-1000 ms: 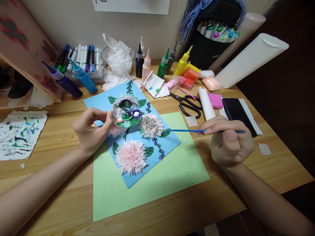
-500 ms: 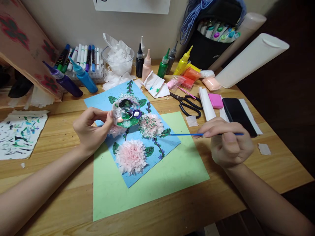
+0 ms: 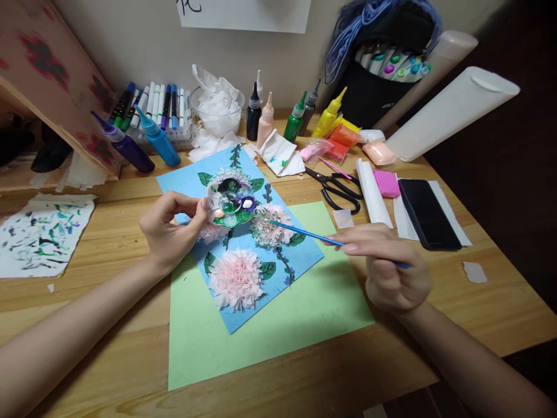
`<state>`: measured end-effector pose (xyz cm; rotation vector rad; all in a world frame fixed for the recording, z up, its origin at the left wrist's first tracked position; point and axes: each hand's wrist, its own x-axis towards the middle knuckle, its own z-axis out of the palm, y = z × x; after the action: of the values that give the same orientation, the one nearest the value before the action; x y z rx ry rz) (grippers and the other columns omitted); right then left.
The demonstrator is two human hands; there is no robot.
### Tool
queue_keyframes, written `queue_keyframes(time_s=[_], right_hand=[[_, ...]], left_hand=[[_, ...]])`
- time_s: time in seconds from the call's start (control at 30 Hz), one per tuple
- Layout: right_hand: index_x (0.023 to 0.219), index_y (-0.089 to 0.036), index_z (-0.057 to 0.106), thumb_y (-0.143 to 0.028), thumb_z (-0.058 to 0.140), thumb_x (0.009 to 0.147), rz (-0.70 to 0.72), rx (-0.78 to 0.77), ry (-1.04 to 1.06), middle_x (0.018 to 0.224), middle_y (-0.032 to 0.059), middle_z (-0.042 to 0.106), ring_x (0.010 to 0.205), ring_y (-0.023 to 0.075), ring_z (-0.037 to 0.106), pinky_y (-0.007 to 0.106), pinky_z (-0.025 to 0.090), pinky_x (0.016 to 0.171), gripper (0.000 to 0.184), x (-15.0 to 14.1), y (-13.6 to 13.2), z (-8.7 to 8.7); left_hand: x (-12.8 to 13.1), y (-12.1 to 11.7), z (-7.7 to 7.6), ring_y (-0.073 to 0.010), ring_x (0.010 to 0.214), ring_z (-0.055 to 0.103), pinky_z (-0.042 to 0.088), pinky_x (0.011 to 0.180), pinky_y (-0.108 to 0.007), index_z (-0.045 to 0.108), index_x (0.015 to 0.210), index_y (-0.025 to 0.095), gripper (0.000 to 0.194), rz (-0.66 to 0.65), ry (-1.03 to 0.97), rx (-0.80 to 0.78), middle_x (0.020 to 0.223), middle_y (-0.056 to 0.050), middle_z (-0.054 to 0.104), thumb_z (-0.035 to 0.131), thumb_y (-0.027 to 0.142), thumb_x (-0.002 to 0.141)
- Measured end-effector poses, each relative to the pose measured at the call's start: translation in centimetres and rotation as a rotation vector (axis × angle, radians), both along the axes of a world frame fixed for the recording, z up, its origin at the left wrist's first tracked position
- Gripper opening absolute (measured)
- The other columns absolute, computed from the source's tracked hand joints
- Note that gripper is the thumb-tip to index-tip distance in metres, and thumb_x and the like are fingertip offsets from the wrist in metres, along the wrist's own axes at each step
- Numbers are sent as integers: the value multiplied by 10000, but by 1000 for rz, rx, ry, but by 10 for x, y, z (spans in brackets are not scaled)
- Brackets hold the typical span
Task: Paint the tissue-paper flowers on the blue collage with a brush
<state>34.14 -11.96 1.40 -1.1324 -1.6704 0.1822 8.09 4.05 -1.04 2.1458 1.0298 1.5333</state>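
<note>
Head view.

Left hand (image 3: 174, 232): grip clamped, thumb and fingers pinching the left rim of a paint palette (image 3: 230, 203). Palette tilted, held above a blue board (image 3: 272, 287); its wells carry black, green, purple, white and peach paint.

Right hand (image 3: 394, 264): grip closed round a blue paintbrush (image 3: 311, 235), shaft slanting up and left. Bristle end over the right-hand pink flower (image 3: 274, 226), just beside the palette's right side; contact with either cannot be told.

Blue board lies askew, partly over a light green sheet (image 3: 270, 348), on the wooden table (image 3: 130, 371). It bears ruffled pink flowers, dark green leaves and stem-like strips. The lower pink flower (image 3: 237, 280) is plain; the right-hand one is flecked green.

Right of board: black-handled scissors (image 3: 324, 179), pink block (image 3: 386, 184), black phone (image 3: 429, 212) lying partly on white paper. Behind board: clear bowl (image 3: 221, 126) of white tissue, then black bottle (image 3: 253, 119), peach bottle (image 3: 265, 125), green bottle (image 3: 295, 122), yellow bottle (image 3: 328, 119). Far left: paint-smeared paper (image 3: 46, 235).
</note>
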Motion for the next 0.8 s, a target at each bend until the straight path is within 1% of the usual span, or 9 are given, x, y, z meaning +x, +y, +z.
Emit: queue_keyframes(time_s=[0.07,0.1,0.2,0.33,0.47,0.63,0.73,0.8], right_hand=[[1130,-212,588,-198,395,901,103,1,-123,1013,55,711,957,180,640,361,513,789,300,-3,1,-1],[1160,-197,568,-174,387,900,133,-10,-165,1032,67,704,981,177,632,356,510,808,317,-4,2,-2],[1157,-180,561,-162,389,899,145,-57,-205,1033,81,698,995,171,626,336,506,826,311,-7,5,-2],[1124,-189,577,-185,383,903,148,-73,-204,987,75,709,954,178,640,336,515,796,295,-8,5,-2],[1110,-204,595,-192,378,897,123,-76,-170,987,72,715,934,186,648,348,526,772,303,-6,3,-3],[1126,-231,588,-168,393,885,111,-100,-114,996,57,709,942,185,647,365,535,776,317,-6,4,-4],[1108,-248,599,-173,386,891,103,-120,-26,994,44,708,943,184,651,374,531,792,313,-6,4,-8],[1082,-248,617,-182,383,896,80,-108,82,977,43,706,926,186,651,365,530,754,305,-6,5,-10]], left_hand=[[0,0,-1,-85,466,550,438,423,-230,585,654,211,136,-11,-2,2,596,30,643,703,172,709],[-1,-1,-1,-86,463,550,437,419,-231,583,652,210,139,-14,-7,7,593,31,641,705,173,707],[-1,0,-2,-89,457,548,425,398,-232,580,652,210,139,-20,-8,-2,573,28,622,698,179,718],[0,-1,-2,-80,444,539,413,385,-221,572,640,207,149,-18,-18,0,559,39,614,699,178,713],[0,-1,-1,-73,454,547,417,406,-210,582,648,208,137,-26,-22,-4,574,45,631,703,178,705],[0,-2,0,-89,460,548,415,419,-229,594,639,207,127,-6,-19,-40,581,27,648,708,187,692],[0,-3,1,-86,457,538,411,419,-228,588,636,207,129,10,-12,-29,574,28,644,704,184,686],[1,-3,1,-82,457,536,411,422,-223,585,636,206,128,9,-6,-18,572,32,643,697,171,686]])
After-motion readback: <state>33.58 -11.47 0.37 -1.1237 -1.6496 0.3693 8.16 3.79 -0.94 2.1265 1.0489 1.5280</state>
